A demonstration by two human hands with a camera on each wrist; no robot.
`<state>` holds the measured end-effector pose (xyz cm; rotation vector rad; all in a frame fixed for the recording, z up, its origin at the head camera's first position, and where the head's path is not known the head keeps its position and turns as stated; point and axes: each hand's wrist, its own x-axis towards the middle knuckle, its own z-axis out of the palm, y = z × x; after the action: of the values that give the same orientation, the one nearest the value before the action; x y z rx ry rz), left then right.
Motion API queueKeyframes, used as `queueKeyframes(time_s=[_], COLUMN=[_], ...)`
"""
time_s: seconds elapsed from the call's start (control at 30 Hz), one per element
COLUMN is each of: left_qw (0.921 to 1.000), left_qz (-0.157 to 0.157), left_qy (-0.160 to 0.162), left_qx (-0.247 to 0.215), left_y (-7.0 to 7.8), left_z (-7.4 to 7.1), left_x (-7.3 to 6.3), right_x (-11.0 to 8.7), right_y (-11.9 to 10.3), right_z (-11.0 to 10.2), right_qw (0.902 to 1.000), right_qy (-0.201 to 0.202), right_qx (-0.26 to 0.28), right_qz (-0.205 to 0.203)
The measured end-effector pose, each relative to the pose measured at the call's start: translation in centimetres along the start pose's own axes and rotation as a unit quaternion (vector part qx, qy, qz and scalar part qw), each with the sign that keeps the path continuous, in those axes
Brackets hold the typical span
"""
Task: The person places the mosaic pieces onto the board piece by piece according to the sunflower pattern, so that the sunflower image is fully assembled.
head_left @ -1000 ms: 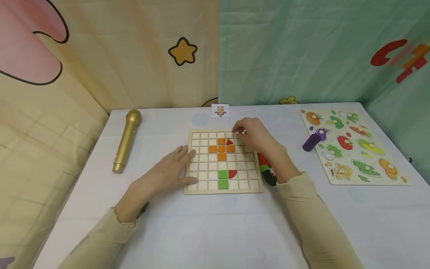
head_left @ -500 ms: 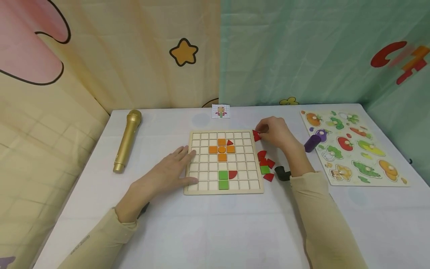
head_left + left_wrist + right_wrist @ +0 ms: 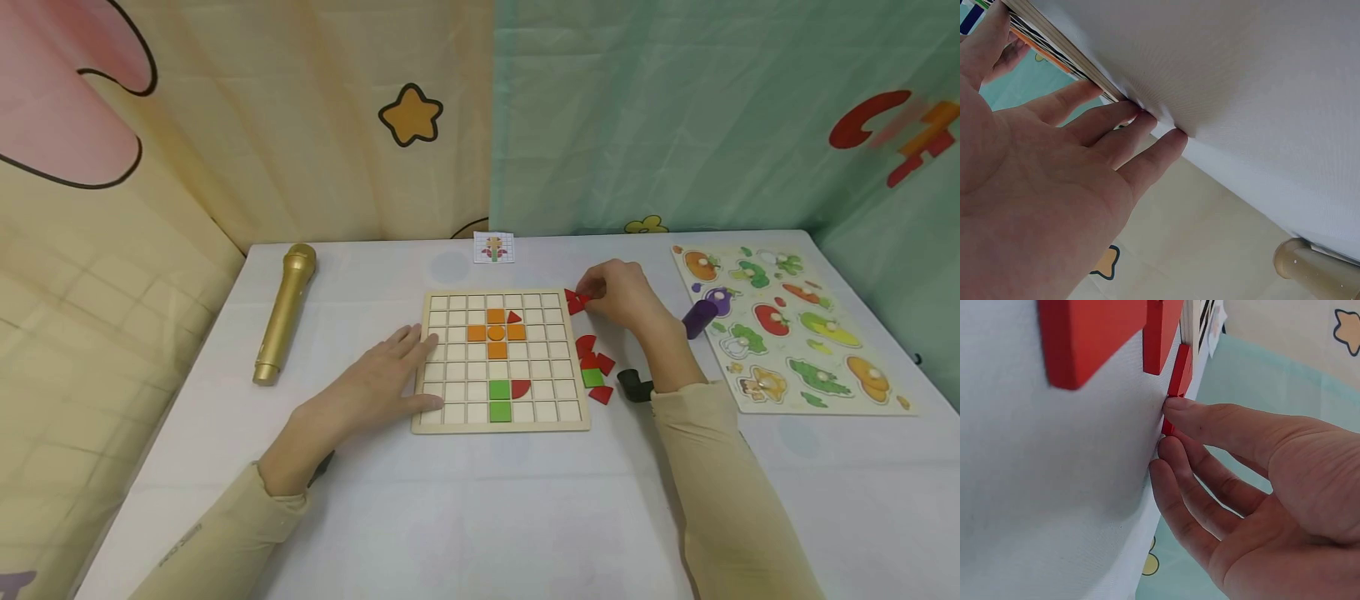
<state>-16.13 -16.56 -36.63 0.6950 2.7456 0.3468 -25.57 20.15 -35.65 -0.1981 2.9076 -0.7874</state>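
Observation:
A wooden grid board (image 3: 456,428) lies on the white table. Orange tiles (image 3: 476,333) form a cross on it around an orange circle, with a red triangle (image 3: 513,317) beside them. Lower down are green tiles (image 3: 499,400) and a red quarter-circle (image 3: 521,389). My left hand (image 3: 367,379) rests at the board's left edge, fingers extended; the left wrist view shows fingertips against the board's side (image 3: 1066,50) and the tablecloth. At the top right corner, my right hand (image 3: 624,293) pinches a red triangle tile (image 3: 1169,427) between thumb and fingers, close beside other red pieces.
Right of the board sit loose red pieces (image 3: 586,344) and a green square (image 3: 592,378), near a black curved object (image 3: 634,386). A purple cylinder (image 3: 699,318) touches a vegetable puzzle board (image 3: 840,404). A gold microphone (image 3: 283,317) lies left; a pattern card (image 3: 493,247) lies behind.
My right hand has moved right, from over the board's upper part to the red pieces by its corner, uncovering the loose pieces on the right. My left hand stays put.

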Motion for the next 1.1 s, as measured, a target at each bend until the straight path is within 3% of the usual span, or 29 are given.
queueKeyframes(time_s=[0.77, 1.1], left_qw=[0.9999, 0.9999], left_qz=[0.008, 0.007], left_qy=[0.005, 0.003], left_qx=[-0.004, -0.007], left_y=[0.1, 0.1], left_z=[-0.1, 0.0], left_x=[-0.2, -0.1], right_x=[-0.6, -0.1], right_y=[0.7, -1.9], right_z=[-1.4, -0.1], right_qw=[0.9998, 0.9967], right_qy=[-0.001, 0.032], right_qx=[0.02, 0.057], right_qz=[-0.004, -0.048])
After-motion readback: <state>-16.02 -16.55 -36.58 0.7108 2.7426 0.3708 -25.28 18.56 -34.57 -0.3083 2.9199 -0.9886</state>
